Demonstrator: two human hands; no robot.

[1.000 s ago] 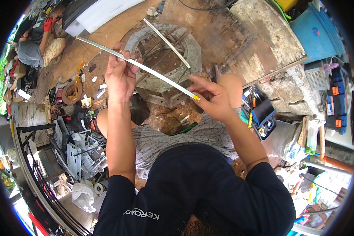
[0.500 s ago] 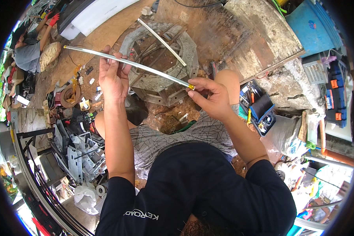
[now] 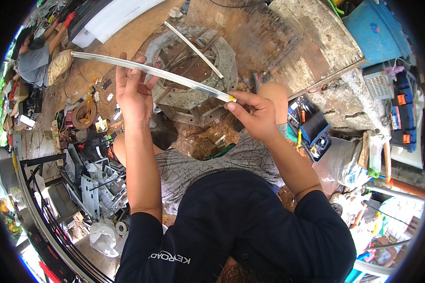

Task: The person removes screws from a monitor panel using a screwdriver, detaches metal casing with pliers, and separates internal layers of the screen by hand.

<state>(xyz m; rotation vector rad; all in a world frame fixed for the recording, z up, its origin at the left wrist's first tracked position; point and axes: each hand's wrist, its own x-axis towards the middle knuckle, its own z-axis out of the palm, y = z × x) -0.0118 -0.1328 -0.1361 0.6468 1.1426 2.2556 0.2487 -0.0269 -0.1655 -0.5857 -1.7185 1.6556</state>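
Between my two hands a long, thin silvery strip (image 3: 184, 81) with yellow ends slants down to the right. My left hand (image 3: 136, 94) grips it left of its middle, the thumb on the near side and the fingers behind. At its right end, my right hand (image 3: 255, 113) pinches the yellow tip between thumb and fingers. Just beyond, a second silvery strip (image 3: 193, 49) lies across a heavy octagonal metal frame (image 3: 229, 61) on the ground.
Scrap metal parts (image 3: 97, 188) are heaped at left. On the right sit an open tool bag (image 3: 314, 129), a wooden board (image 3: 316, 42) and a blue bin (image 3: 375, 33). A person in red gloves (image 3: 35, 61) crouches far left, beside a white panel (image 3: 115, 19).
The held strip has turned slightly about its length, showing a broader, clearer face. Its left end has shifted a little left and up; both hands still hold it.
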